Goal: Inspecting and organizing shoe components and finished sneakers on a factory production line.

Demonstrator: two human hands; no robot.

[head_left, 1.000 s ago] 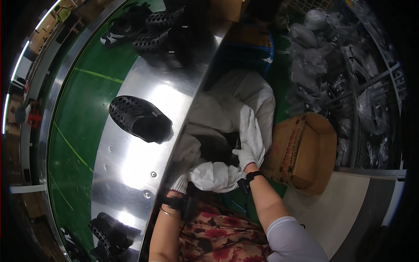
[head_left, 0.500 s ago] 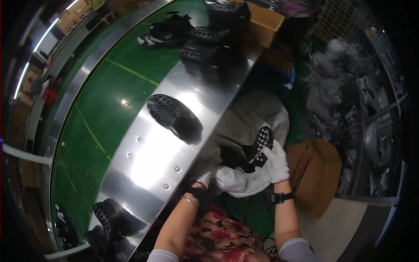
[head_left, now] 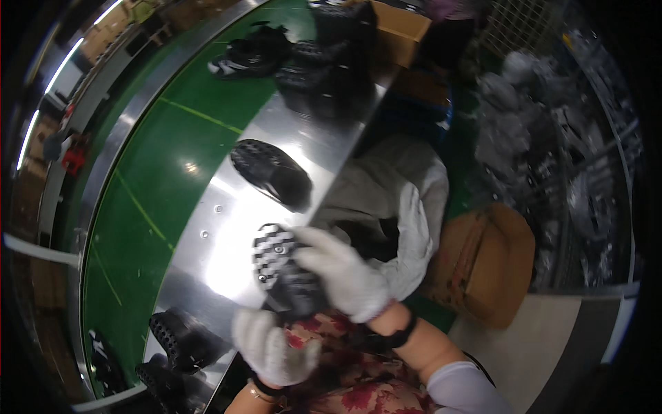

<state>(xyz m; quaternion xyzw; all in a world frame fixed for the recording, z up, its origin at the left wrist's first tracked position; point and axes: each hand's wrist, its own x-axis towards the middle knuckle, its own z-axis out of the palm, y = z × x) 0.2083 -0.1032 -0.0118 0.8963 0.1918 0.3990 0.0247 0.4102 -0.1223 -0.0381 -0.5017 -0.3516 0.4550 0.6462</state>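
A black shoe [head_left: 298, 290] with a studded sole, black and white, is held sole-up over the metal bench's near edge. My right hand [head_left: 345, 272], in a white knit glove, grips it from the right, slightly blurred. Just below the shoe is my gloved left hand [head_left: 276, 348], its fingers loosely curled and apart, with nothing visible in them. Another black shoe [head_left: 271, 172] lies sole-up on the metal bench [head_left: 186, 269], beyond my hands. To the right of the bench, a large whitish sack [head_left: 424, 186] gapes around a dark interior.
Black shoes [head_left: 183, 341] rest on the bench's lower left, and more black shoes [head_left: 317, 79] are stacked at its far end. A cardboard box [head_left: 400, 31] stands behind those. On the right are a brown cardboard piece [head_left: 500, 265] and a rack with plastic-wrapped items [head_left: 510, 131].
My right hand has brought the shoe from the sack leftward to the bench edge. My left hand has left the sack's rim and moved down and left, below the shoe.
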